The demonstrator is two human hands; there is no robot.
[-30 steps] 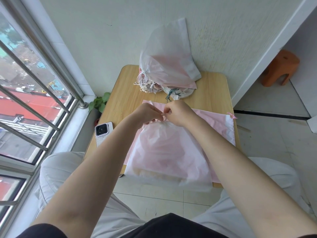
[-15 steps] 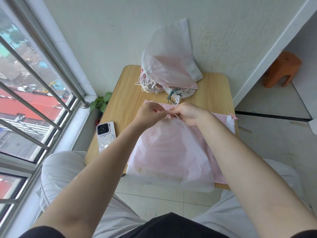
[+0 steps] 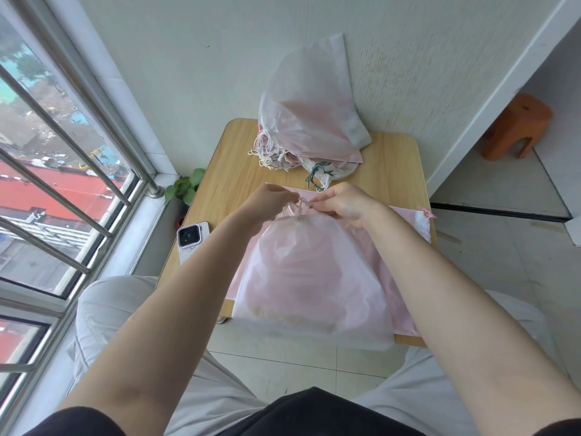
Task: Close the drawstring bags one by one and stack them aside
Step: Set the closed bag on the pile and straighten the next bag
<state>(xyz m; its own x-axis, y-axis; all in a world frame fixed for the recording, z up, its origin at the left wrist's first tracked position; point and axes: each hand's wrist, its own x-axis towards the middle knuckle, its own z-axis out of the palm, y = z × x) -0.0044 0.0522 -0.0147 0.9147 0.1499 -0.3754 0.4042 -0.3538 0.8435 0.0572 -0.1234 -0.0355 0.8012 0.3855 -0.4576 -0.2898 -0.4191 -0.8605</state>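
Observation:
A translucent white drawstring bag point(image 3: 311, 278) lies on pink open bags point(image 3: 405, 221) at the near part of the small wooden table point(image 3: 226, 184). Its mouth is gathered tight, and the pale drawstring point(image 3: 301, 205) sticks up from the neck. My left hand point(image 3: 267, 201) pinches the string from the left. My right hand point(image 3: 342, 201) pinches it from the right, fingertips almost touching. A stack of closed bags point(image 3: 311, 114) leans against the wall at the table's far side, cords hanging at its front.
A phone point(image 3: 190, 242) lies camera-up at the table's left edge. A barred window fills the left, with a small green plant point(image 3: 185, 187) below the sill. An orange stool point(image 3: 515, 127) stands on the tiled floor at right. My knees sit under the table's near edge.
The bag's mouth has been drawn tighter into a bunched neck, and both hands have shifted slightly apart on the string. The camera has tilted a little.

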